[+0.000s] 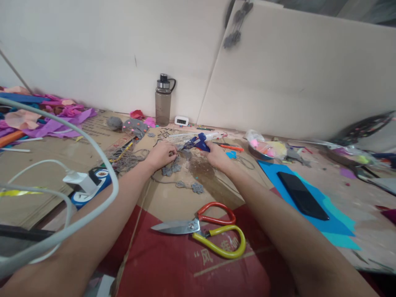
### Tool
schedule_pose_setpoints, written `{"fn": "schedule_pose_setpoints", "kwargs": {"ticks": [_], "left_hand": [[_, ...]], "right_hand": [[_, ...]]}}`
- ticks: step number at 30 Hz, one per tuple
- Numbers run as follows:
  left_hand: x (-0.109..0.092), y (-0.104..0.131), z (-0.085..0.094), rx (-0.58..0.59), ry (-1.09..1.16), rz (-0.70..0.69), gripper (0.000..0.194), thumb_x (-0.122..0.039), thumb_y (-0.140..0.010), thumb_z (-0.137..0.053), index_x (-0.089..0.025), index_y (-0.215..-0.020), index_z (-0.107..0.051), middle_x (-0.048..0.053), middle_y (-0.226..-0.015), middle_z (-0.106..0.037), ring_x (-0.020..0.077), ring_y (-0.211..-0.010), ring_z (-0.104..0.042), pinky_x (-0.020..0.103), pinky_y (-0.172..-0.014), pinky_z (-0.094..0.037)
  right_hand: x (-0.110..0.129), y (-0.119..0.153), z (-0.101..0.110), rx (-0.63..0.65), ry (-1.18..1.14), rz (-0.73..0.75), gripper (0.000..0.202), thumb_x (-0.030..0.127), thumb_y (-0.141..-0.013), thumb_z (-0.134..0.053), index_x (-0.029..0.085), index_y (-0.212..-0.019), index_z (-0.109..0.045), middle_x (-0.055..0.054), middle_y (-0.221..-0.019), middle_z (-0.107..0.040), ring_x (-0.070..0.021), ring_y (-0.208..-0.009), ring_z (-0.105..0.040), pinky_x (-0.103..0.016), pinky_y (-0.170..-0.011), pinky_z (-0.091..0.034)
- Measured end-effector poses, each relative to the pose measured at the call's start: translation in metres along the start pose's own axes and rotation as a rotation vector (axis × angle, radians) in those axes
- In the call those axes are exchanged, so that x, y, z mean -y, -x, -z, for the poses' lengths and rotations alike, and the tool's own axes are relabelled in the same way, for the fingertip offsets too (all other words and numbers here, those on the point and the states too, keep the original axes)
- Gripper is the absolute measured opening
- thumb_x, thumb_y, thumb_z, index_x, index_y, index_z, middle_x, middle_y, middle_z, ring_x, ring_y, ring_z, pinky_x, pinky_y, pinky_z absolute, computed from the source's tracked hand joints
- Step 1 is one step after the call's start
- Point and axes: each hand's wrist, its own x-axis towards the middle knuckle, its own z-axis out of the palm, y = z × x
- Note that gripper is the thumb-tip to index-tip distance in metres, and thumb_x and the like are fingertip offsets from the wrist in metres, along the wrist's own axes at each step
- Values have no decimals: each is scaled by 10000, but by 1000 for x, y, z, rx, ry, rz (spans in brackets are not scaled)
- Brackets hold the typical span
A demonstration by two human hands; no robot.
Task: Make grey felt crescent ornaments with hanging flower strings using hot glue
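Cardboard (167,264) spreads beneath your work. Scissors (198,229) lie on it at six o'clock of your view, a phone (303,196) at four. Your right hand (215,154) grips a glue gun (201,141) at the clock's centre. At nine, your left hand (162,154) curls narrowly, its contents unclear, just beside gray flowers (171,168).

Pale wall panel (102,57) stood beyond the left hand (163,154), a second panel (297,78) met it at a slanting seam (210,82) beyond the right hand (214,156), dim grey surface (346,11) blurred above, light soft and diffuse, and a pinkish, speckled tabletop (329,183) spread out right of the right hand.
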Motion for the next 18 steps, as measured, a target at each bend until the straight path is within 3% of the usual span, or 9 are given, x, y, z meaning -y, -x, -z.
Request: {"fn": "schedule_pose_setpoints", "kwargs": {"ticks": [3,8,14,18], "left_hand": [[2,1,-1,-1,-14,31,155,-262,-772,-566,-187,-738,-696,63,-912,-712,211,-909,-614,336,-892,-443],[3,4,0,-5,16,115,212,-311,-791,-534,-180,-771,-699,54,-890,-720,199,-849,-634,287,-783,-462],[4,3,1,10,39,150,193,-303,-771,-552,-196,-763,-713,26,-891,-729,183,-840,-637,266,-771,-458],[4,3,0,-11,58,163,164,-281,-752,-572,-191,-729,-707,38,-945,-728,193,-878,-641,277,-811,-466]], "right_hand": [[12,4,9,10,199,170,414,193,-826,-504,167,-1236,-548,-141,-1153,-651,-272,-1018,-611,-341,-855,-447],[34,6,25,118,406,459,458,75,-768,-494,241,-1181,-600,-70,-1167,-657,-257,-1070,-588,-339,-936,-390],[20,-1,21,51,197,366,407,167,-813,-526,212,-1215,-573,-80,-1200,-637,-235,-1067,-588,-333,-916,-418],[-1,-8,7,13,22,201,413,234,-812,-566,151,-1217,-562,-112,-1174,-638,-231,-1052,-588,-340,-923,-421]]}}
